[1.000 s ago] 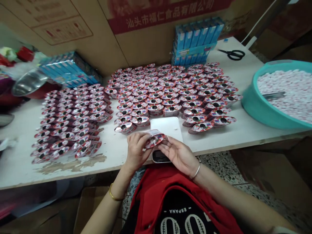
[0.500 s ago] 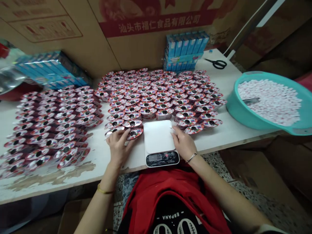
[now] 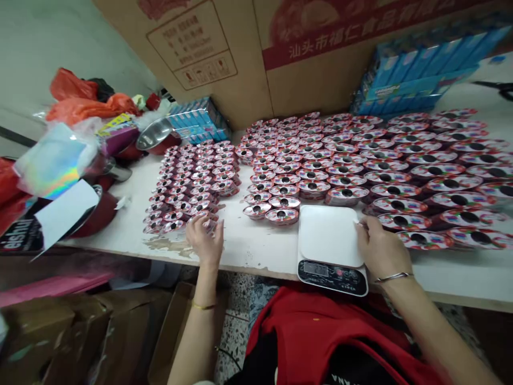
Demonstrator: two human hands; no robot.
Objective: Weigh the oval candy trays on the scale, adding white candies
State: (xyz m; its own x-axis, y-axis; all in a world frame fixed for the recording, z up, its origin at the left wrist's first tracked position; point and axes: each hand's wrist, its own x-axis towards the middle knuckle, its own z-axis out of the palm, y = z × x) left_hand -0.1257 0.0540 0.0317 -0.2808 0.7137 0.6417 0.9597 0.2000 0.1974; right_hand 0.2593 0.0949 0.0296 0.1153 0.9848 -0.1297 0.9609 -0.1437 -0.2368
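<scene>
My left hand point(image 3: 205, 240) is at the front right corner of the left block of boxes point(image 3: 182, 184), fingers apart, overlapping a front box; whether it touches is unclear. These small red and white boxes have pointed-oval tops, each with a dark round hole. A bigger block of the same boxes point(image 3: 312, 187) fills the table's middle. In front of it lies a white kitchen scale point(image 3: 328, 235) with a bare platform and a black display panel. My right hand point(image 3: 380, 246) is at the platform's right edge, fingertips pinched around a small whitish bit I cannot make out.
Blue shrink-wrapped packs point(image 3: 200, 120) stand behind the left block, others point(image 3: 425, 67) at back right beside black scissors point(image 3: 503, 88). A large carton point(image 3: 248, 59) backs the table. Metal bowls point(image 3: 158, 136) and plastic bags point(image 3: 88, 104) crowd the left end. Opened cartons point(image 3: 124, 331) sit below.
The view has swung left, so the turquoise basin is out of sight. My left hand has gone from the middle block's front boxes to the left block. My right hand stays beside the scale.
</scene>
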